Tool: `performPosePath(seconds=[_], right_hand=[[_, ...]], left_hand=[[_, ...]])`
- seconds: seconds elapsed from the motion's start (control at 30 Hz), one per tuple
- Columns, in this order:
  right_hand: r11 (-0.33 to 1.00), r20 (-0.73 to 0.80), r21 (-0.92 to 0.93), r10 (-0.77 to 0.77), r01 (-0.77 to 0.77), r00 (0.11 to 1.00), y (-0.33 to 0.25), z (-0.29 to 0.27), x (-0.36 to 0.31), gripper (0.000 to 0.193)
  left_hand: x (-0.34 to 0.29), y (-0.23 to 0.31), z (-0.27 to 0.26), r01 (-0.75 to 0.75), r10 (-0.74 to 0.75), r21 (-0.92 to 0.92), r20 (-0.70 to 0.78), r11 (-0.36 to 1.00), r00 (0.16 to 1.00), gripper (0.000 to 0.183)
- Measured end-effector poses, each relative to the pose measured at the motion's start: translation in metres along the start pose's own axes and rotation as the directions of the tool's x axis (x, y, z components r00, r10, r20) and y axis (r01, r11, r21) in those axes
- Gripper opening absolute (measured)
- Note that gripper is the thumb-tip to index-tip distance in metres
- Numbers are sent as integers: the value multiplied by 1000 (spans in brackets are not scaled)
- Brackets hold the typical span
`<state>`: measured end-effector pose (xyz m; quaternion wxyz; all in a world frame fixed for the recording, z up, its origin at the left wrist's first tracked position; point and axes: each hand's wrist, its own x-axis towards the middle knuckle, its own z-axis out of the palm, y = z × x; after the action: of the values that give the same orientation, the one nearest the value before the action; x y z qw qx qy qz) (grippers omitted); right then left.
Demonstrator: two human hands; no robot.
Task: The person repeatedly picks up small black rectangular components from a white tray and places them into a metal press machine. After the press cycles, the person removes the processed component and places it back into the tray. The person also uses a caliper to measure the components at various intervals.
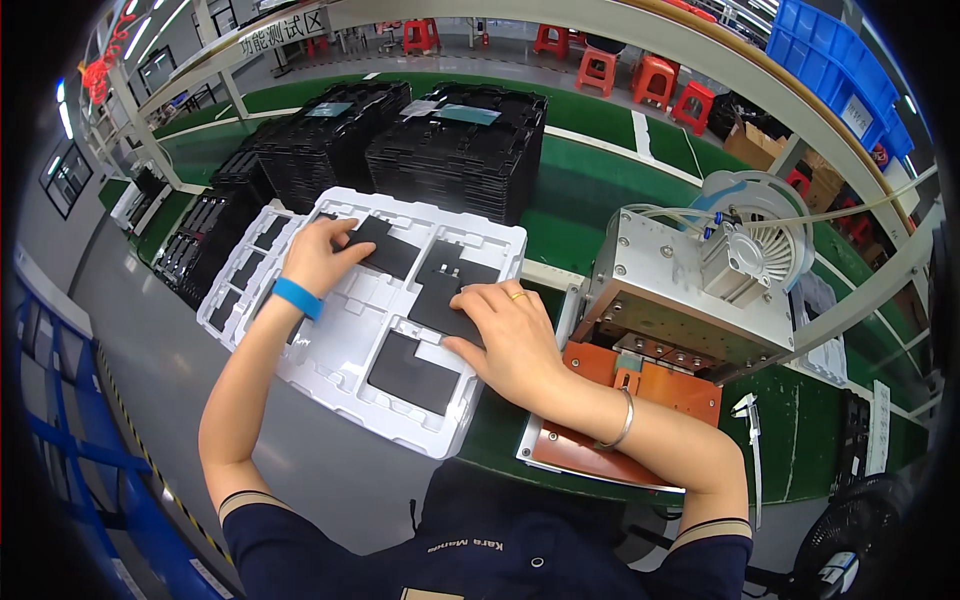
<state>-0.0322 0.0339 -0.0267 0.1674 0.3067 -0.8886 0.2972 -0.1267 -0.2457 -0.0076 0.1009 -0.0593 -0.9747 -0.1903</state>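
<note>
Navy shirt (500, 535) fills the lower edge, nearest the camera. At the left, dark pieces (243, 272) sit in white compartments; I cannot tell whether these belong to the near tray or another beside it. Black stacks (455, 150) stand behind.

The left hand (318, 258), above a blue wristband (298, 299), has thumb and fingertips at the left edge of the upper panel (398, 257), in the far part of the white tray (335, 355). Whether that grip pinches the panel or merely touches it, I cannot tell, nor whether the panel is fully seated.

Below this hand, white plastic shows in a broad section of the tray. Toward its right side lie the right panel (432, 303) and, nearer the body, the lower panel (412, 378), which no hand touches and which looks settled in its compartment.

The right hand (510, 340) lies over the right panel's edge, thumb bent inward; its grip could be pressing or holding, and the view does not settle which. So the lower panel seems done, while the two under the hands appear unfinished.

Farther right on the green surface (785, 430) stand a press (690, 270) with orange plates (680, 390) and a caliper (754, 450).
</note>
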Motion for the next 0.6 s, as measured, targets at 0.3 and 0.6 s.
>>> performPosePath(seconds=[0.3,0.6], right_hand=[[958,20,246,150,-150,988,1,-17,-1,38],[972,80,-42,235,-232,969,-21,-170,-148,41]], left_hand=[[-39,31,2,-358,327,88,251,930,911,58],[-68,84,-48,-539,546,130,-20,832,837,61]])
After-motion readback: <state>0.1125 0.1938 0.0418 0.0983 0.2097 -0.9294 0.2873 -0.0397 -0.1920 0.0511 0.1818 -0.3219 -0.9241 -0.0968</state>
